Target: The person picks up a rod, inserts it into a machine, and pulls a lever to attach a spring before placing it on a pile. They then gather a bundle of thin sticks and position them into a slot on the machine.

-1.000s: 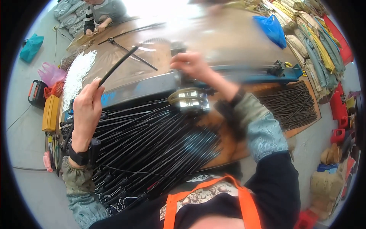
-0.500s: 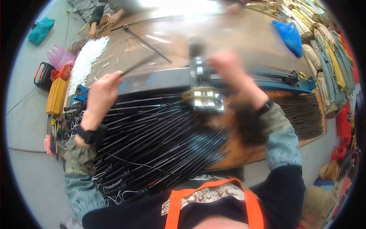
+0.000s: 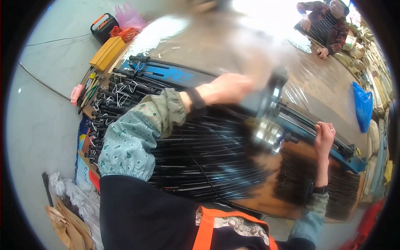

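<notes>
Bright white light floods in at the far edge of the table (image 3: 204, 46), washing out its surface there, and hard glints sit on the metal block (image 3: 267, 136) and the black rods (image 3: 210, 146). My left grip (image 3: 234, 88) smears with motion blur; my right grip (image 3: 325, 135) looks crisper. Fisheye distortion bends straight edges toward a black border.
</notes>
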The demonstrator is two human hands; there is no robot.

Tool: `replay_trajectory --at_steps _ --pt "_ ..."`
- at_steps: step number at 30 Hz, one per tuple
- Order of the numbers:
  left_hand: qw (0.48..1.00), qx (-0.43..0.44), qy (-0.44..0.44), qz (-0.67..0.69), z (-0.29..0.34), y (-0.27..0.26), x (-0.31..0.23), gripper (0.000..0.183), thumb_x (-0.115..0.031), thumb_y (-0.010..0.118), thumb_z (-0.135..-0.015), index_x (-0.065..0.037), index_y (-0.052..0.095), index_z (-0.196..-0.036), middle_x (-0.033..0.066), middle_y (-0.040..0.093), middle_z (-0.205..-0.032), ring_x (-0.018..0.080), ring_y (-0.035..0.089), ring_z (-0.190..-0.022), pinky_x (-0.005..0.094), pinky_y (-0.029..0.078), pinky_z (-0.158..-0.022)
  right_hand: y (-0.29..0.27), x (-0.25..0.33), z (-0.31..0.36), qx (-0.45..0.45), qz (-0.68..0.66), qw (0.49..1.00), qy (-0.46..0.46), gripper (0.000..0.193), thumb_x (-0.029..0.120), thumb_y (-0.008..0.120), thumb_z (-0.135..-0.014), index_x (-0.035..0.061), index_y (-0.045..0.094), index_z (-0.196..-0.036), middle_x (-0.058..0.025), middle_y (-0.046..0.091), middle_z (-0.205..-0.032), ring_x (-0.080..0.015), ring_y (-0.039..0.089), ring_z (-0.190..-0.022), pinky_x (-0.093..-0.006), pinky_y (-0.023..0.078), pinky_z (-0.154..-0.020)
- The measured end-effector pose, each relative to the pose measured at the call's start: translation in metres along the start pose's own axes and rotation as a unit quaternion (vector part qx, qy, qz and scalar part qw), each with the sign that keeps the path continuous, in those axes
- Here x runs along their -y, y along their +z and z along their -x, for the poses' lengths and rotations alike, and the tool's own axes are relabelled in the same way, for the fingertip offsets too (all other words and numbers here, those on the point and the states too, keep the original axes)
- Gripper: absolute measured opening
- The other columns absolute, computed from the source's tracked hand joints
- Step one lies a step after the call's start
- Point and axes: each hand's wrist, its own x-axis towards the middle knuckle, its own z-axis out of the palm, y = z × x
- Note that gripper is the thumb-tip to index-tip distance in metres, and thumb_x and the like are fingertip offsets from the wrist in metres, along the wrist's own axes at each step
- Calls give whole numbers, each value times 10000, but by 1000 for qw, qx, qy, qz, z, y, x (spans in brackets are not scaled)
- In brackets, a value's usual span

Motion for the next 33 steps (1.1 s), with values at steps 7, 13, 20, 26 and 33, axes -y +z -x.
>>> replay_trajectory --at_steps 7,13,20,26,33 --pt "990 -69 -61 110 -10 15 -2 162 -197 677 -856 -57 618 -799 138 599 -821 359 605 -799 449 485 -701 14 0 -3 -10 -4 1000 22 95 131 653 -891 42 624 -874 -82 620 -795 -258 566 -830 -364 393 -875" --pt "981 -170 27 89 -21 25 -2 173 -184 712 -810 -52 599 -807 139 574 -806 364 578 -797 446 467 -681 6 -16 5 -25 29 998 53 67 108 670 -860 56 640 -889 -76 637 -800 -265 585 -876 -382 386 -909" --pt "999 -6 -23 24 -37 25 -9 194 -235 560 -941 -67 565 -845 188 611 -776 418 591 -765 511 450 -631 16 0 2 -56 66 996 -20 270 98 697 -798 70 657 -1064 -67 714 -979 -259 580 -1153 -425 349 -991" --pt "999 3 -52 -11 -74 68 -28 191 -227 548 -943 -65 546 -842 197 614 -765 436 588 -760 523 443 -629 8 6 40 -28 -29 999 -22 327 135 720 -804 58 645 -1114 -65 695 -1016 -257 609 -1062 -435 376 -962" --pt "997 -27 -47 -50 -57 53 -22 172 -206 581 -910 -67 546 -817 177 616 -705 406 610 -693 496 463 -583 33 20 44 41 -208 977 -7 249 112 706 -826 36 641 -1055 -87 659 -888 -285 611 -953 -392 465 -818"
